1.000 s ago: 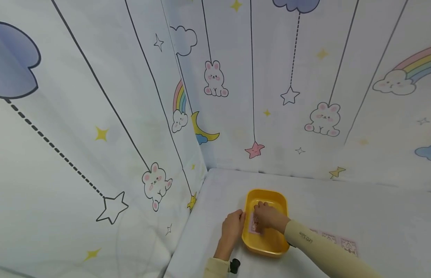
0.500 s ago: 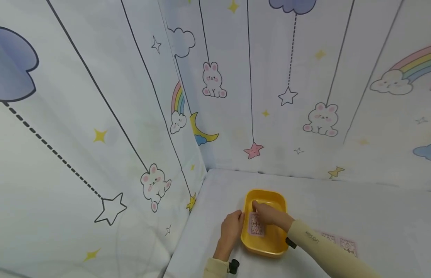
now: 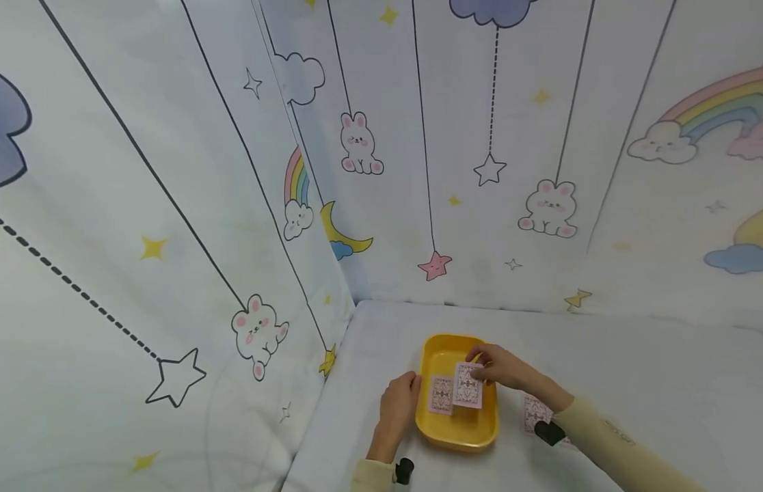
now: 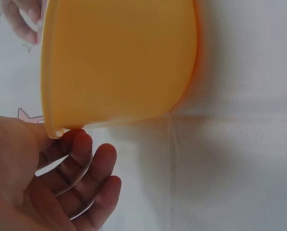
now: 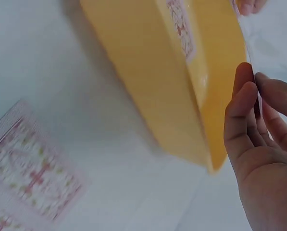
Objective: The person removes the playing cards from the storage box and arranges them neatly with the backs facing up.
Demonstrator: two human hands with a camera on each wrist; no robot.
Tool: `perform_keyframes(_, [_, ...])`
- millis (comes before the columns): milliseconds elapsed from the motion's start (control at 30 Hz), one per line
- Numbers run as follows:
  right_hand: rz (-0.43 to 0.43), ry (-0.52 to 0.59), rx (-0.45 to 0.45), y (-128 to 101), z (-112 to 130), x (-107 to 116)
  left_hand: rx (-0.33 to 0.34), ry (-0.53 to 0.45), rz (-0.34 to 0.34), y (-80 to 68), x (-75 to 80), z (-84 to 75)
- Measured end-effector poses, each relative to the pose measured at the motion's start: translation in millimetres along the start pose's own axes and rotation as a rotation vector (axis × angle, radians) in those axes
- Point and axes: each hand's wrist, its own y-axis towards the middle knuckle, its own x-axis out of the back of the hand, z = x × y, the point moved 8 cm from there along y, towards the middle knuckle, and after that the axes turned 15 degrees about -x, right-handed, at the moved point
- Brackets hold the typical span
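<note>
Pinching a pink-backed card (image 3: 467,386) between thumb and fingertips, the right hand (image 3: 501,367) held it just over the yellow tray (image 3: 432,347). A second card (image 3: 441,394) lay flat in the tray's left half. Relaxed and holding nothing, the left hand (image 3: 396,404) rested against the tray's left rim. More cards (image 3: 535,413) lay on the table (image 3: 664,383) just right of the tray.

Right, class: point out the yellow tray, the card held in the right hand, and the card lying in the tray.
yellow tray (image 3: 432,345), head view, far rim.
held card (image 3: 467,387), head view, patterned back, middle.
card in tray (image 3: 441,395), head view, patterned back, middle.
</note>
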Motion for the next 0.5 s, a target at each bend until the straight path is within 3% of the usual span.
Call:
perform_keyframes(300, [-0.033, 0.027, -0.042, -38, -59, 43, 0.018, -0.010, 0.030, 0.0, -2.5, -2.6])
perform_keyframes(500, [-0.005, 0.052, 0.000, -66, -101, 62, 0.016, -0.009, 0.020, -1.1, -1.1, -0.9])
